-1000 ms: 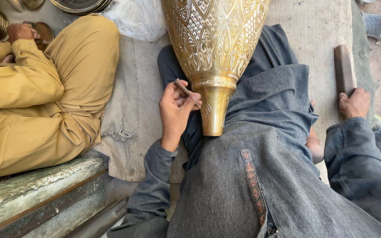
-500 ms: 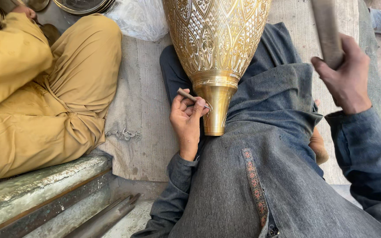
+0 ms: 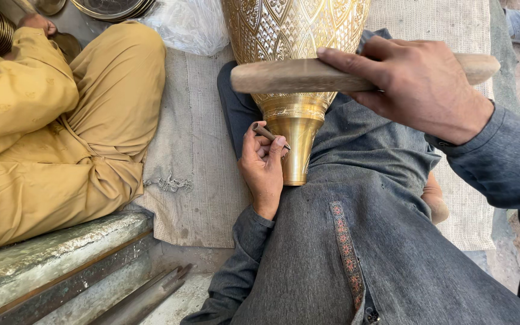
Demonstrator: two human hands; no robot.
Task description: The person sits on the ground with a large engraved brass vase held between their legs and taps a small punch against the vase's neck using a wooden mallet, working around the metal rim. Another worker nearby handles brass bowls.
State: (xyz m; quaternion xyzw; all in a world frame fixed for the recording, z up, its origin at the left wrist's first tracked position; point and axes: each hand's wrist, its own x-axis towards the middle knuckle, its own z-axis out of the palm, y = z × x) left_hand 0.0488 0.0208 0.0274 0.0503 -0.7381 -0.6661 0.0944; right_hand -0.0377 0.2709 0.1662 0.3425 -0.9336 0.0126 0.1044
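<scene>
Brass, bright and finely engraved, fills the upper middle of the head view: a large vase-shaped vessel (image 3: 296,72) lies on the person's lap, its plain narrow neck pointing down toward the centre of the frame. The left hand (image 3: 265,168) sits just left of this neck, its fingers closed around a small dark chisel (image 3: 270,135) whose tip touches the smooth metal. The right hand (image 3: 419,84), in the upper right, is closed around a wooden mallet (image 3: 296,75), a thick round stick that lies across the frame in front of the vessel, above the chisel. I cannot tell if the stick touches the brass. Grey clothing (image 3: 362,241) with a narrow embroidered strip covers the lower right. A pale woven mat (image 3: 194,156) lies under the person. At the left another person in mustard-yellow clothes (image 3: 55,132) sits on the mat, one hand near dark metal rings in the upper left corner. A worn metal beam (image 3: 49,259) crosses the lower left.
</scene>
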